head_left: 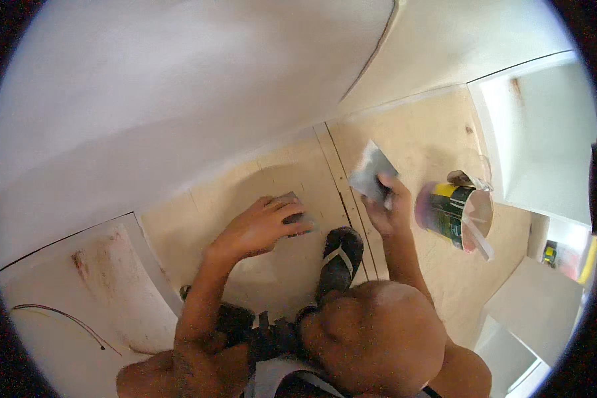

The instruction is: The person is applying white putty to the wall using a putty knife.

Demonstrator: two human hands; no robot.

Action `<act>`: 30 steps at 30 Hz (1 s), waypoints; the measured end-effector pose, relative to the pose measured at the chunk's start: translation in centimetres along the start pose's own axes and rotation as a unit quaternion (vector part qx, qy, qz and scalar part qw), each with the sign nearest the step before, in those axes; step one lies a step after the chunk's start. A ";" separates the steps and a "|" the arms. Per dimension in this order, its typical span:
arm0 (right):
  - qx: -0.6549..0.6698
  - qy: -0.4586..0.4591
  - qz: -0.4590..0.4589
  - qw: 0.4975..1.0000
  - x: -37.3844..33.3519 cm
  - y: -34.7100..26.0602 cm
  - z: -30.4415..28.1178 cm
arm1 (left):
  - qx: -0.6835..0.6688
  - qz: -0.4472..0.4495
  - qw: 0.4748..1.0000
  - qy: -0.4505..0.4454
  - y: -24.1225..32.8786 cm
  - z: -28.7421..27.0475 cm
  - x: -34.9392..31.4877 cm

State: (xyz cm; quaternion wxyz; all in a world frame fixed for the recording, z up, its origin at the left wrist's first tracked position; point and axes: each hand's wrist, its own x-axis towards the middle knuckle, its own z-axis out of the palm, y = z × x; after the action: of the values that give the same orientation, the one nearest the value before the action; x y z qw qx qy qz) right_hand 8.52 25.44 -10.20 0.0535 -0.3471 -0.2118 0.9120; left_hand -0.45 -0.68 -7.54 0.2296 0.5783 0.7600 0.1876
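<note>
My right hand (389,205) is closed around a flat metal filling blade (371,169), its broad face up and whitish filler along one edge. The blade is raised above the wooden floor, left of the bucket. My left hand (255,225) has its fingers bent over a second flat, greyish blade (298,219), mostly covered by the fingers. The two blades are apart. To the right is a filler bucket (448,213) with a dark and yellow label, tilted in this view. A pale, flat stick (477,237) juts from its mouth.
A smooth white curved panel (199,73) spans the far side. My sandalled foot (341,255) rests on the plywood floor (411,132), beside a seam strip. Loose wires (66,318) stick out at the left. White cabinets (537,139) stand at the right.
</note>
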 end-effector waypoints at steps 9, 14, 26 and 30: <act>-0.133 0.143 -0.043 0.980 14.7 8.3 -3.1 | -0.094 -0.068 0.988 0.098 0.6 1.7 -0.9; -0.187 0.159 -0.095 0.965 15.8 9.6 -2.0 | -0.082 -0.101 0.984 0.124 0.0 0.9 -1.9; -0.178 0.091 -0.228 0.953 11.4 6.7 5.5 | -0.094 -0.050 0.977 0.186 -1.2 0.3 -3.2; -0.196 0.029 -0.316 0.928 5.4 3.8 11.6 | -0.088 0.041 0.982 0.163 -2.8 0.1 -2.0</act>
State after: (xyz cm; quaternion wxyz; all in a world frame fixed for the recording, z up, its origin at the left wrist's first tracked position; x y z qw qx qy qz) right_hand -2.98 19.28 -7.31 0.2764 -0.2915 -0.4834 0.7778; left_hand -2.16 -3.35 -8.89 0.1444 0.5486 0.7433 0.3544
